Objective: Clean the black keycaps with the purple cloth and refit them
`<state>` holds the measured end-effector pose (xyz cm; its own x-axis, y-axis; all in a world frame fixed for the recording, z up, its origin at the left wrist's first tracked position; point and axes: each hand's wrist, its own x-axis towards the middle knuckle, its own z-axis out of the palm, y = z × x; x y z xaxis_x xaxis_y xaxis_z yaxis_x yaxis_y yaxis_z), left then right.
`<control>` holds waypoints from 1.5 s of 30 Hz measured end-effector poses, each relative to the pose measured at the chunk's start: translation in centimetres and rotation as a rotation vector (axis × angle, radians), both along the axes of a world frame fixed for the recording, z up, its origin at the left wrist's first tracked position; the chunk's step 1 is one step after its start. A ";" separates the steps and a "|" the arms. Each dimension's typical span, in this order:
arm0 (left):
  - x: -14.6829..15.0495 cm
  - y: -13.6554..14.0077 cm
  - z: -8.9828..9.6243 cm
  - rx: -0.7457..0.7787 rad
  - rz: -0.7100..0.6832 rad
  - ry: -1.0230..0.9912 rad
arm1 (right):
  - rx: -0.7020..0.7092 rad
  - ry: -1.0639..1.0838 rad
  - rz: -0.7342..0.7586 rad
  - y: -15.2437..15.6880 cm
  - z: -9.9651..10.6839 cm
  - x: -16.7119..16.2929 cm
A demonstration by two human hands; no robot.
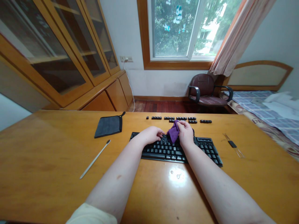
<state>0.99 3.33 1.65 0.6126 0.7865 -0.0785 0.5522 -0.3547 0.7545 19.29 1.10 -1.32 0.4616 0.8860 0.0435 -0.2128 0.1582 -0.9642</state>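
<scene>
Keyboard (173, 152) lies directly below the grip, its long axis running left to right, crosswise to both forearms. Between thumb and fingers the right hand (186, 133) pinches a purple cloth (173, 132), which hangs over the far key rows; whether it presses on them, I cannot tell. Just left of the cloth, the left hand (151, 135) curls over the keys, its hold unclear. Beyond the grip, loose keycaps (181, 118) sit in short rows.
</scene>
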 end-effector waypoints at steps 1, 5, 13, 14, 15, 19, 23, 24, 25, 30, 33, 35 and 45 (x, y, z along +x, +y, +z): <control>0.1 0.0 0.1 0.018 0.003 0.032 | -0.002 0.004 0.004 0.0 0.0 0.0; 0.4 -0.3 0.4 0.123 0.012 0.118 | -0.004 0.022 0.012 0.0 0.0 0.0; 0.6 -0.7 1.5 0.189 -0.026 0.248 | 0.007 0.022 0.012 0.1 -0.3 0.0; 0.6 -0.7 1.5 0.186 -0.028 0.269 | 0.009 0.018 0.010 0.1 -0.4 0.0; 0.7 -0.7 1.4 0.178 -0.029 0.291 | 0.012 0.016 0.009 0.1 -0.4 0.0; 0.7 -0.5 0.5 0.243 0.035 0.376 | 0.016 0.021 0.009 0.1 -0.4 0.0; 0.1 -0.5 -0.3 0.230 0.141 0.422 | 0.013 0.019 0.009 0.0 -0.3 0.0; 0.0 -0.5 -0.4 0.235 0.146 0.400 | 0.013 0.017 0.006 0.0 -0.3 0.0; 0.0 -0.5 -0.4 0.247 0.135 0.365 | 0.013 0.016 0.001 0.0 -0.3 0.0; 2.1 0.1 0.1 0.319 0.208 0.229 | 0.035 0.045 -0.041 0.1 -0.4 0.0; 4.4 1.6 0.4 0.370 0.237 0.346 | 0.052 0.076 -0.083 0.0 -0.2 -0.1; 5.8 3.0 0.4 0.396 0.234 0.400 | 0.052 0.081 -0.103 -0.1 0.1 -0.1; 7.8 6.0 -2.0 0.506 0.247 0.438 | 0.045 0.122 -0.100 0.3 -0.2 -0.2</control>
<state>8.83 9.35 -0.35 0.4073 0.9033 0.1346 0.8763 -0.4281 0.2209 19.13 1.35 -1.52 0.5519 0.8337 0.0202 -0.3086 0.2267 -0.9238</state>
